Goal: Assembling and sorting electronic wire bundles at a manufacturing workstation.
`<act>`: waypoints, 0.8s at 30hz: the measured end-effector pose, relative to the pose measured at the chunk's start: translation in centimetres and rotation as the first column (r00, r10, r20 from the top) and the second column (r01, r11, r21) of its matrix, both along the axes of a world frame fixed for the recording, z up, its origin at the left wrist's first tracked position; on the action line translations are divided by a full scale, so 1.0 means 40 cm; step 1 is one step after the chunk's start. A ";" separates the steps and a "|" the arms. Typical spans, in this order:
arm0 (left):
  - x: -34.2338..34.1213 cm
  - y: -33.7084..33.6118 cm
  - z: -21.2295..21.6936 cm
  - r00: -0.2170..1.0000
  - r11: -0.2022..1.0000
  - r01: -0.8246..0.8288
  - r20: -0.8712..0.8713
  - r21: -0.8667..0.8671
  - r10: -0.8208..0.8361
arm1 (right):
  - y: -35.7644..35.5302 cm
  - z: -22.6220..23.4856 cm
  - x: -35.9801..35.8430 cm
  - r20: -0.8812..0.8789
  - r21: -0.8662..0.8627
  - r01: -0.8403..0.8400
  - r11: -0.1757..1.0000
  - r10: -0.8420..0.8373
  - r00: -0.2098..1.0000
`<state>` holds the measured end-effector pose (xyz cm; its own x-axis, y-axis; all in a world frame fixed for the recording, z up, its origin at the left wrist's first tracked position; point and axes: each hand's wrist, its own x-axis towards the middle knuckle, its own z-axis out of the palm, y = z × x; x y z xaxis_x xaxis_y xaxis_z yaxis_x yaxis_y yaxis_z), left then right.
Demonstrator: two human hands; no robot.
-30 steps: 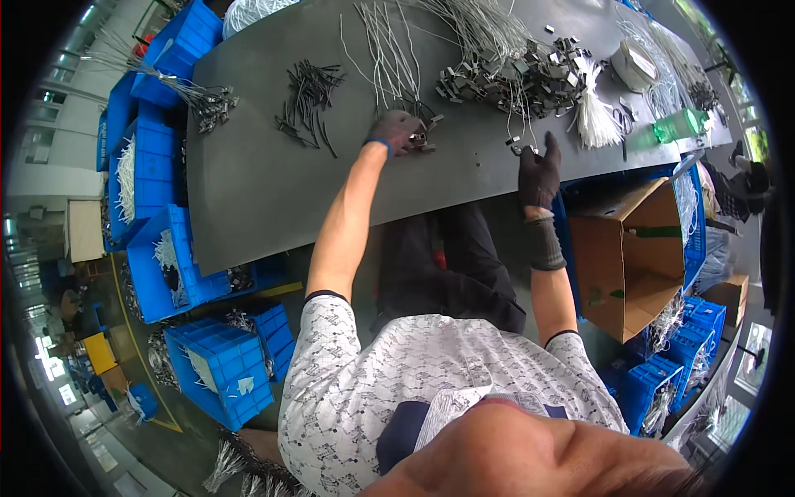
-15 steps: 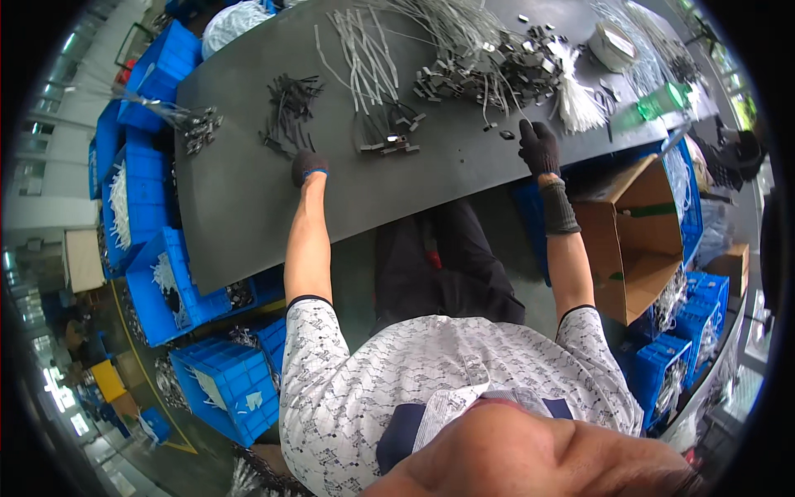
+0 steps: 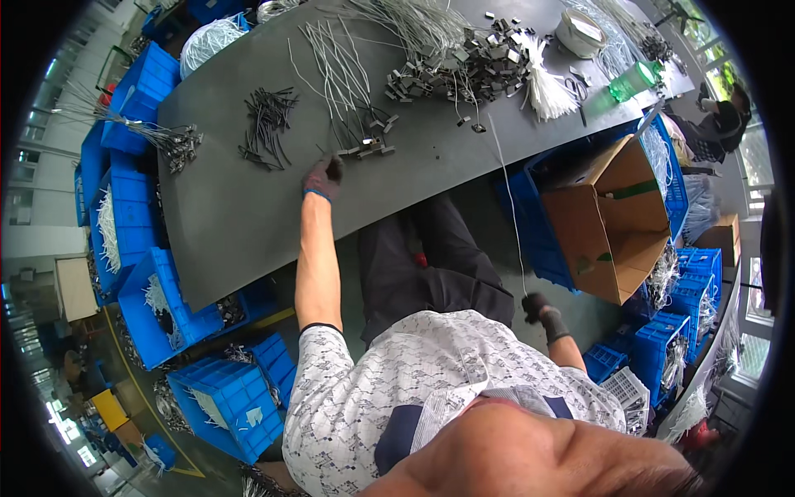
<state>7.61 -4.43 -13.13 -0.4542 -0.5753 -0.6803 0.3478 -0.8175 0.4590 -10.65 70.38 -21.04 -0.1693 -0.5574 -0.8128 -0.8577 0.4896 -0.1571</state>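
My left hand (image 3: 322, 177), in a dark glove, is over the near part of the grey table with its fingers curled; what they hold, if anything, is too small to make out. Just beyond it lie several white cables (image 3: 341, 79) with dark connectors. A pile of short black strips (image 3: 269, 124) sits to its left. My right hand (image 3: 537, 307), also gloved, is low beside my body, past the table edge. It is closed on the end of a thin white cable (image 3: 511, 195), which runs up to the tabletop near a heap of metal connectors (image 3: 468, 70).
A bundle of white ties (image 3: 546, 87), scissors (image 3: 575, 87), a green bottle (image 3: 636, 81) and a round white tub (image 3: 580, 34) are at the table's right. An open cardboard box (image 3: 609, 219) stands below. Blue crates (image 3: 132, 199) line the left side.
My right hand has pulled back from the table down to my right side, drawing the white cable along. My left hand has shifted from the black strips toward the laid-out cables.
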 end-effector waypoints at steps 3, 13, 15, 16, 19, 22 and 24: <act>-0.130 0.119 0.086 0.981 0.999 0.003 -0.192 0.035 0.003 | 0.124 -0.030 0.125 -0.136 -0.182 0.261 0.948 -0.287 0.948; -0.426 0.445 0.353 0.968 0.949 0.092 -0.198 -0.301 -0.157 | -0.399 0.256 0.066 -0.015 -0.633 0.454 0.627 -0.596 0.803; -0.430 0.423 0.387 0.980 0.930 -0.041 -0.197 -0.366 -0.034 | -0.434 0.270 0.045 -0.096 -0.612 0.358 0.705 -0.516 0.851; -0.421 0.400 0.397 0.978 0.872 -0.133 -0.204 -0.472 0.039 | -0.436 0.273 0.030 -0.118 -0.563 0.368 0.740 -0.513 0.850; -0.396 0.356 0.435 0.963 0.750 -0.268 -0.197 -0.605 0.185 | -0.380 0.265 0.002 -0.144 -0.488 0.369 0.791 -0.490 0.860; -0.376 0.350 0.464 0.939 0.547 -0.335 -0.220 -0.767 0.266 | -0.335 0.220 0.004 -0.164 -0.440 0.386 0.811 -0.495 0.853; -0.361 0.337 0.439 0.961 0.563 -0.261 -0.155 -0.784 0.230 | -0.340 0.230 0.017 -0.119 -0.417 0.413 0.810 -0.499 0.858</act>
<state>-6.83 9.07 4.43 -0.2226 -0.9684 0.1125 0.5049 -0.0157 0.8630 -9.96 56.77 -11.83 -0.6230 -0.6179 -0.4797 -0.5817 0.7759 -0.2440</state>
